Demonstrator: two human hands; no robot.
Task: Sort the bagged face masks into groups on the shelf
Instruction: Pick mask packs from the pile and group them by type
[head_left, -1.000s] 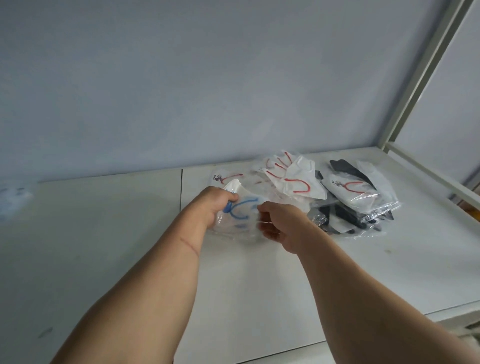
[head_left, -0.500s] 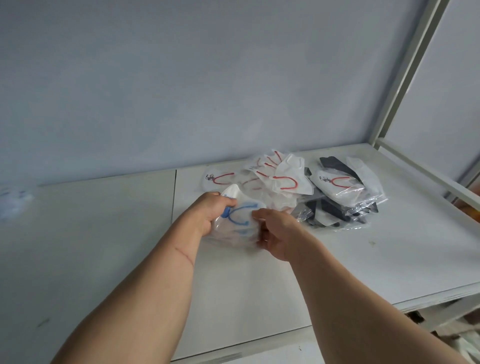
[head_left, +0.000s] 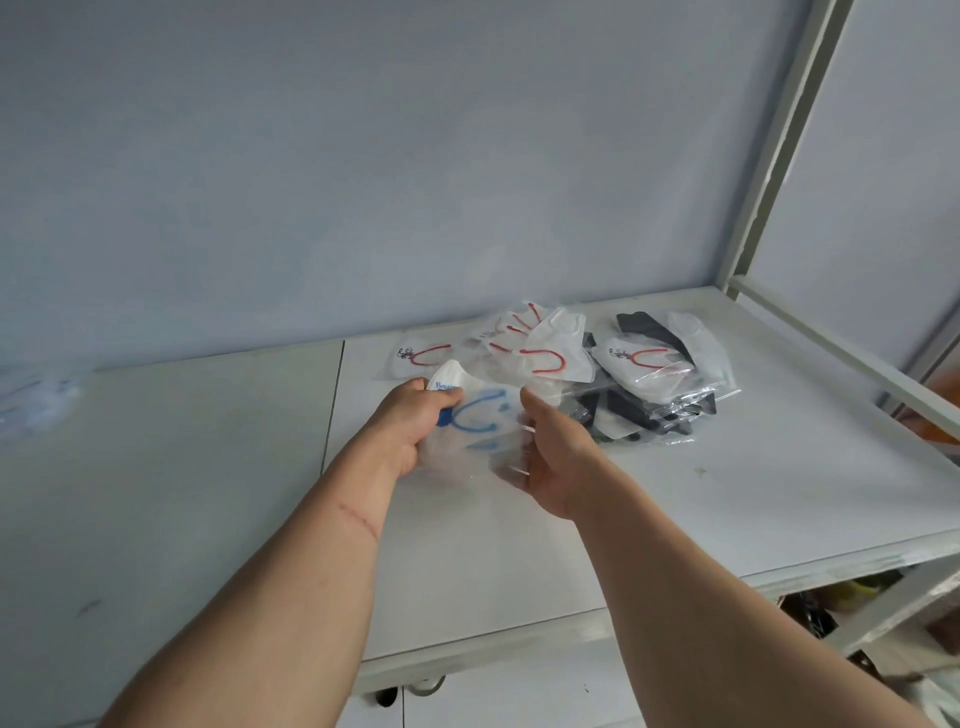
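Note:
Both hands hold a clear bag with a white mask with blue ear loops (head_left: 480, 415) just above the white shelf (head_left: 519, 561). My left hand (head_left: 410, 421) grips its left edge with closed fingers. My right hand (head_left: 545, 457) holds its right side, fingers curled under the plastic. Behind it lies a pile of bagged white masks with red loops (head_left: 540, 353), one more lying flat at the left (head_left: 421, 358). To the right, bagged black masks (head_left: 639, 405) lie under another red-looped mask (head_left: 644, 369).
A blurred bagged mask (head_left: 31, 400) lies at the far left of the shelf. A white upright post (head_left: 774, 145) and a rail (head_left: 841, 358) bound the right side. The grey wall stands close behind. Lower shelves with dark items (head_left: 810, 618) show at bottom right.
The view has tilted down, so the shelf's front edge shows. My hands have drawn the blue-looped bag slightly toward me, and my right hand has turned more under the bag.

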